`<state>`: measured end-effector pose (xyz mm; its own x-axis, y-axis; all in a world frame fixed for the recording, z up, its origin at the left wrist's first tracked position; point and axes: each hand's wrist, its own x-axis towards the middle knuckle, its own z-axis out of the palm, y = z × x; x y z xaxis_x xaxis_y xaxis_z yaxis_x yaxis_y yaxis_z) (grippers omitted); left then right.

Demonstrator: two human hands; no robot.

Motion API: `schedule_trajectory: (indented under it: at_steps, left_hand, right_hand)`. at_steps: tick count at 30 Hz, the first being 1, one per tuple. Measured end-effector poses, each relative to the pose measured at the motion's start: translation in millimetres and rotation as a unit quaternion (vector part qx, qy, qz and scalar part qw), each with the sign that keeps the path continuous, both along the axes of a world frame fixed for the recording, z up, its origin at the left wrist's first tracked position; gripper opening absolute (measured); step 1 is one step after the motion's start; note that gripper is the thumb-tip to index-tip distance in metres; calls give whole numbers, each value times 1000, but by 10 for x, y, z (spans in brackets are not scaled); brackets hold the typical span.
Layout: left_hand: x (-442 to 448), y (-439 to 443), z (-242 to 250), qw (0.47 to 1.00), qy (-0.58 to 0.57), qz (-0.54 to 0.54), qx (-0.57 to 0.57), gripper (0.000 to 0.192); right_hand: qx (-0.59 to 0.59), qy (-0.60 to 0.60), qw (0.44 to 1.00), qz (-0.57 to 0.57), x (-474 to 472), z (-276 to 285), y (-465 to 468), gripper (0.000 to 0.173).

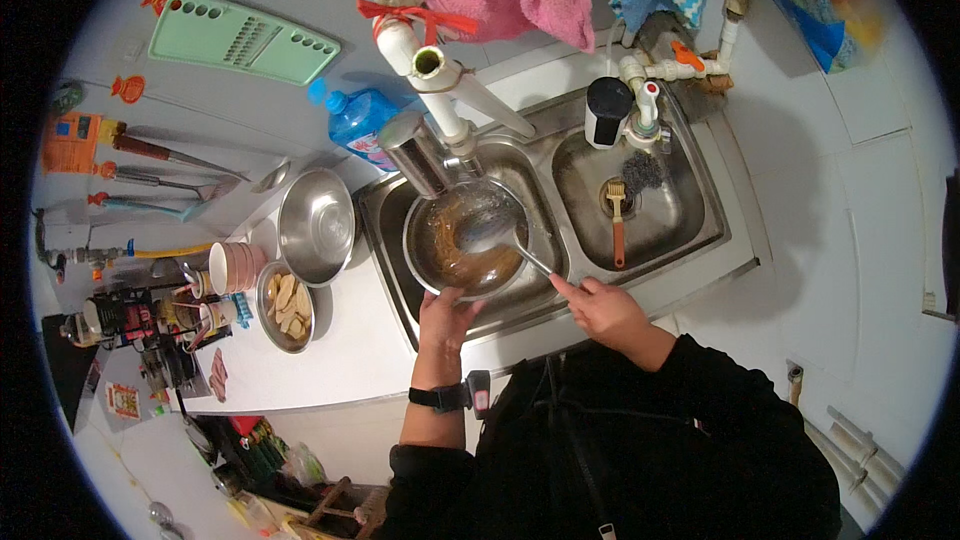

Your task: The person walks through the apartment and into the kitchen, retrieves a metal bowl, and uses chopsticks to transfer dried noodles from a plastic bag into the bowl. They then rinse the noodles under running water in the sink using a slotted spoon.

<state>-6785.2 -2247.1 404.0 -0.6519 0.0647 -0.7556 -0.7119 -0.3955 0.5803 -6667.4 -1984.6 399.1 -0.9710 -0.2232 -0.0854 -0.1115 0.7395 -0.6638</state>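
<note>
My left hand point(446, 319) grips the near rim of a round metal bowl point(414, 262), which sits in the left basin of a steel double sink. Inside the bowl lies a brownish mass with strands point(450, 229); exactly what it is I cannot tell. My right hand point(607, 315) is closed around the handle of a metal skimmer point(487, 234). Its blurred, shiny head reaches into the bowl, over the brown contents. A steel cylinder point(414, 154) leans above the bowl's far side, close to a white pipe point(444, 109).
In the right basin point(675, 232) lie a brush with a reddish handle point(618, 236) and a steel wool scrubber point(641, 171), below a tap point(645, 112). On the left counter stand an empty steel bowl point(319, 225), a bowl of pale slices point(289, 307) and stacked pink bowls point(232, 268). A blue bottle point(364, 120) stands behind.
</note>
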Motion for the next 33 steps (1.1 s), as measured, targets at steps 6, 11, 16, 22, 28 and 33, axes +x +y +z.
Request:
schedule_trajectory:
  at_steps: [6, 11, 16, 22, 28, 33]
  left_hand:
    - [-6, -81, -48, 1000, -2, -3, -17, 41]
    - [-7, -122, -67, 1000, 0, -15, -9, 40]
    - [9, -103, -31, 1000, 14, 5, -21, 32]
    - [15, -103, 2, 1000, 9, 4, -19, 36]
    - [-2, -140, 4, 998, 22, 3, -64, 40]
    - [-37, -170, 24, 996, 23, 15, -89, 41]
  right_hand:
    - [-35, -31, 998, -33, 13, 113, -79, 67]
    - [-8, -14, 1000, -10, -62, 191, -20, 64]
    - [-87, -14, 994, -68, -130, 199, 75, 57]
    - [-127, 35, 976, -173, -251, 94, 103, 52]
    - [-453, -333, 793, -233, -298, 10, 41, 50]
    - [-486, -336, 772, -234, -264, -32, 0, 49]
